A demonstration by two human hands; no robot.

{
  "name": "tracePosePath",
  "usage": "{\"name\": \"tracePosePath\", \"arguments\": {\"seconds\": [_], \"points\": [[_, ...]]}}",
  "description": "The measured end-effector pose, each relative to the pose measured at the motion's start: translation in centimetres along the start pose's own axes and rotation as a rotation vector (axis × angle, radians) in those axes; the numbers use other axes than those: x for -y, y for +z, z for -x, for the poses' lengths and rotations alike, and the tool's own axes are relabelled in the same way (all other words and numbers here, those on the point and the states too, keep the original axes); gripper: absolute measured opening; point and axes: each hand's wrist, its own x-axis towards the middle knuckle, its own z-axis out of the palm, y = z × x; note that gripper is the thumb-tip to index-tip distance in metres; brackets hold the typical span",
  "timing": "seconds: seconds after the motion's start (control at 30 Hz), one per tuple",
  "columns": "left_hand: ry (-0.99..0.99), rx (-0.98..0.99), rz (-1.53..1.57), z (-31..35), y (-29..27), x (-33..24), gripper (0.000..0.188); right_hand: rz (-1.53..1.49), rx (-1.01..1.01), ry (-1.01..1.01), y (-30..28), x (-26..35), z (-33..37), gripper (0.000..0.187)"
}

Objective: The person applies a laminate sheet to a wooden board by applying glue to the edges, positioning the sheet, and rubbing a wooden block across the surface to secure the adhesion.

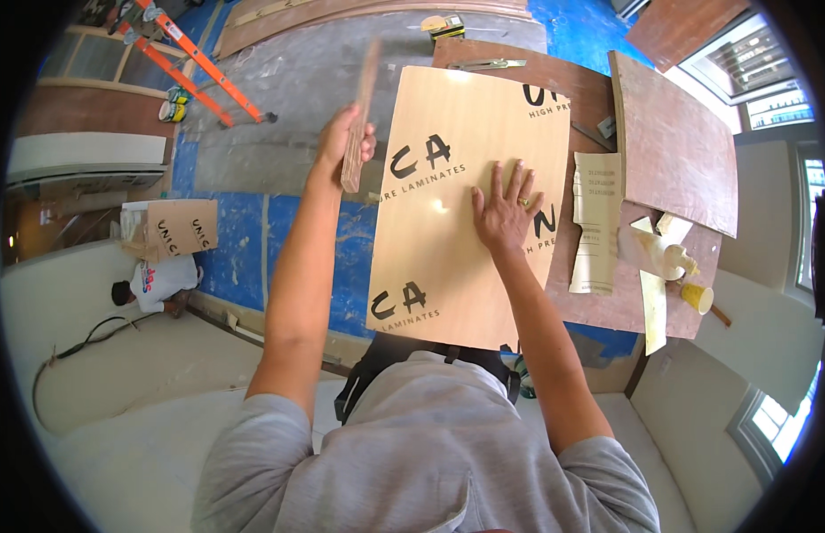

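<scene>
My left hand (343,140) is closed around a narrow brown wooden strip (364,98), held upright past the left edge of a laminate sheet; its upper end is blurred. The light wood-coloured laminate sheet (448,240) with black print lies in front of my body, its near edge close to my waist. Flat on the sheet's right half rests my right hand (508,213), fingers spread, a ring on one of them. Beneath the sheet is a brown plywood worktop (581,309).
On the worktop lie a utility knife (486,64), a beige paper piece (595,222), a large brown board (674,142) and a yellow cup (696,298) by scraps. An orange ladder (199,75) stands far left. A crouching person (159,282) works beside a printed panel (183,224).
</scene>
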Motion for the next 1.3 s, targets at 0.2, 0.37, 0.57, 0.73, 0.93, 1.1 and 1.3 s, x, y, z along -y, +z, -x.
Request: {"name": "tracePosePath", "arguments": {"seconds": [0.2,0.37,0.57,0.73,0.93,1.1,1.3], "points": [[-0.037,0.167,0.086,0.1,-0.8,1.3,0.035,0.031,-0.004,0.002,0.2,0.0,0.1,0.071],[0.008,0.125,0.246,0.8,-3.2,2.9,0.034,0.029,-0.028,-0.003,0.5,0.4,0.2,0.071],[0.016,0.099,0.078,4.3,-1.9,4.6,0.044,0.044,-0.031,0.006,0.7,0.2,0.2,0.073],[0.081,0.165,0.006,4.3,-5.2,6.2,0.046,0.064,-0.062,-0.004,1.1,0.0,-0.1,0.075],[0.140,0.184,0.153,6.6,-8.7,8.9,0.063,0.072,-0.063,-0.011,1.1,0.3,0.0,0.074],[0.282,0.083,-0.104,7.6,-6.8,13.1,0.052,0.079,-0.060,-0.008,1.1,0.4,0.0,0.074],[0.261,-0.121,-0.218,5.1,-7.4,12.4,0.050,0.112,-0.030,0.011,1.1,0.3,-0.1,0.075]]}}
